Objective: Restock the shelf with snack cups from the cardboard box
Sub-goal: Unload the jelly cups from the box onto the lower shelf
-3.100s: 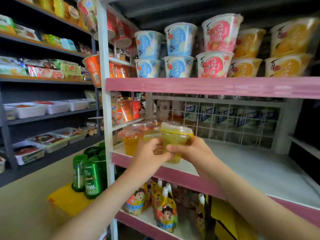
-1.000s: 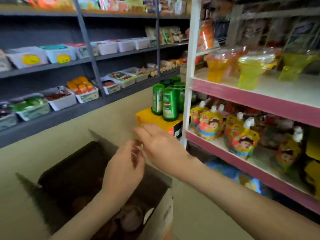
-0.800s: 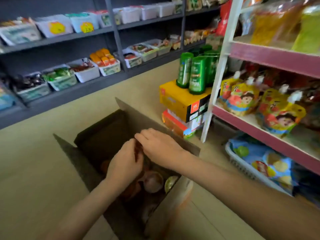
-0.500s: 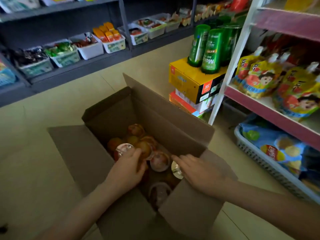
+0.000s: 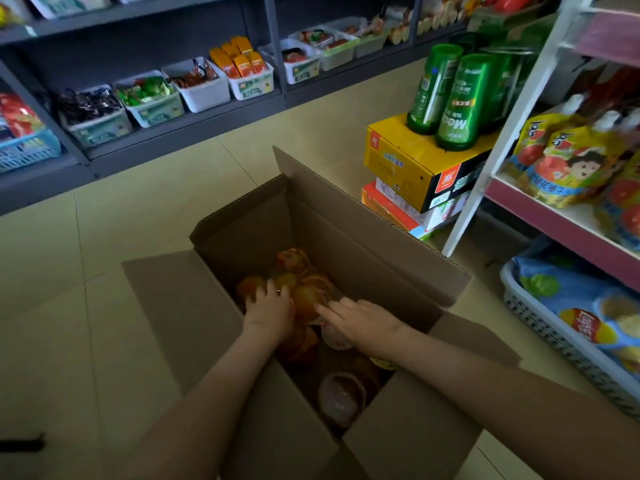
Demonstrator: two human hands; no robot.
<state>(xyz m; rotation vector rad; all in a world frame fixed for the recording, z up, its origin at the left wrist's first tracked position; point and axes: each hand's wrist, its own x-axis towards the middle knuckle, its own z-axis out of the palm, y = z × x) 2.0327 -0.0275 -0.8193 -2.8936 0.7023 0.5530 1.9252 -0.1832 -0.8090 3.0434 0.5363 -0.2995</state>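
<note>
An open cardboard box (image 5: pixel 363 237) stands on the floor below me with its flaps spread. Several snack cups lie inside, orange ones (image 5: pixel 293 260) at the far end and a pinkish one (image 5: pixel 341 398) nearer to me. My left hand (image 5: pixel 269 308) is down in the box, fingers curled over an orange cup (image 5: pixel 247 287). My right hand (image 5: pixel 362 320) is beside it, its index finger stretched out and touching a cup. The pink-edged white shelf (image 5: pixel 554 220) rises on the right.
Yellow and orange cartons (image 5: pixel 398 157) topped with green bottles (image 5: pixel 457 102) stand by the shelf's white post. Juice pouches (image 5: pixel 568 168) fill the low shelf, and a basket of chip bags (image 5: pixel 540 323) sits under it. Grey shelving with snack trays (image 5: pixel 173 129) lines the far wall.
My view has swung from the shelf down to the box. Both hands have gone deeper in; the left has shifted onto the orange cups and the right has moved left toward them.
</note>
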